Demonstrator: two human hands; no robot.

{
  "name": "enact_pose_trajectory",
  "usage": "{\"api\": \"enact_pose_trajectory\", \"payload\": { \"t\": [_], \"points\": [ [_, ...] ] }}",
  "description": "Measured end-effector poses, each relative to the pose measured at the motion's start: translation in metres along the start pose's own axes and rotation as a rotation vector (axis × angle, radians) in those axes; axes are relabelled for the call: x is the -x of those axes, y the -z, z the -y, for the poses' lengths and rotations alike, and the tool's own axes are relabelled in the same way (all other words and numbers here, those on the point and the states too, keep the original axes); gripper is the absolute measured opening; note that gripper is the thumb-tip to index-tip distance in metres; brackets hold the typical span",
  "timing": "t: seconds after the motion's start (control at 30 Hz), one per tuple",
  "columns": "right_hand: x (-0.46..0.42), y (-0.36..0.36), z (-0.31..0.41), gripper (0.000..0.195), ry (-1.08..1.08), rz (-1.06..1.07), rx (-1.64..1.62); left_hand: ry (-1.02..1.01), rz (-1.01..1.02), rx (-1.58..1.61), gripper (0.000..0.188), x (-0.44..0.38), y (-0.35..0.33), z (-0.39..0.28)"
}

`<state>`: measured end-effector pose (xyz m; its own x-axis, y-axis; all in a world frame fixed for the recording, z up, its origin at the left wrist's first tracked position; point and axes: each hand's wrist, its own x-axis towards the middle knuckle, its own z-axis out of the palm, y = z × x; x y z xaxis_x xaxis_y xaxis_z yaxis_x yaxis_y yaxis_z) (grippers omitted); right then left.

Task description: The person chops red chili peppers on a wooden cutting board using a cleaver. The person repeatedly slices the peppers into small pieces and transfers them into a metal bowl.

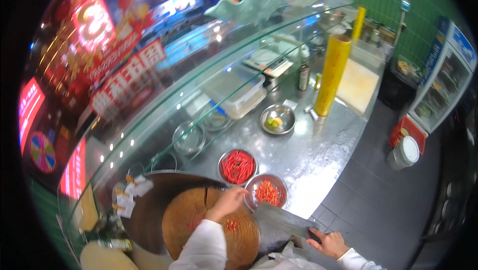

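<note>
My left hand (pixel 230 200) reaches over a round wooden chopping block (pixel 175 229), its fingertips by the rim of a steel bowl of chopped red chillies (pixel 267 192); a small red bit shows at the fingertips, and whether they grip it is unclear. My right hand (pixel 330 244) is closed on the dark handle of a cleaver (pixel 283 220), whose broad blade points left, beside the block and below that bowl. A small heap of chopped chilli (pixel 232 225) lies on the block, with red scraps by my left sleeve. A second steel bowl holds whole red chillies (pixel 238 166).
Farther back on the steel counter (pixel 306 150) stand a bowl with lime pieces (pixel 278 119), a yellow film roll (pixel 333 75), plastic tubs (pixel 235 92) and a white cutting board (pixel 357 85). A glass screen (pixel 209 102) borders the left. On the floor at right is a white bucket (pixel 406 151).
</note>
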<state>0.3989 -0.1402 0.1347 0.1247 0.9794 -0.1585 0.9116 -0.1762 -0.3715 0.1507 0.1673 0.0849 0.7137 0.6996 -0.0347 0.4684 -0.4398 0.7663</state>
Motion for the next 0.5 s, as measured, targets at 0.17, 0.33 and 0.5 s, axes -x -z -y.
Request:
{"api": "enact_pose_trajectory", "payload": {
  "t": [0.17, 0.33, 0.5],
  "points": [
    [-0.003, -0.039, 0.016, 0.031, -0.394, 0.462, -1.197, 0.340, -0.620, 0.273, 0.021, 0.134, 0.000, 0.012],
    [-0.019, -0.060, 0.036, 0.027, -0.699, 0.541, -1.495, 0.397, -0.703, 0.191, 0.040, 0.167, -0.067, -0.017],
    [-0.016, -0.083, 0.037, 0.017, -0.808, 0.547, -1.552, 0.377, -0.673, 0.057, 0.053, 0.150, -0.094, -0.011]
  ]
}}
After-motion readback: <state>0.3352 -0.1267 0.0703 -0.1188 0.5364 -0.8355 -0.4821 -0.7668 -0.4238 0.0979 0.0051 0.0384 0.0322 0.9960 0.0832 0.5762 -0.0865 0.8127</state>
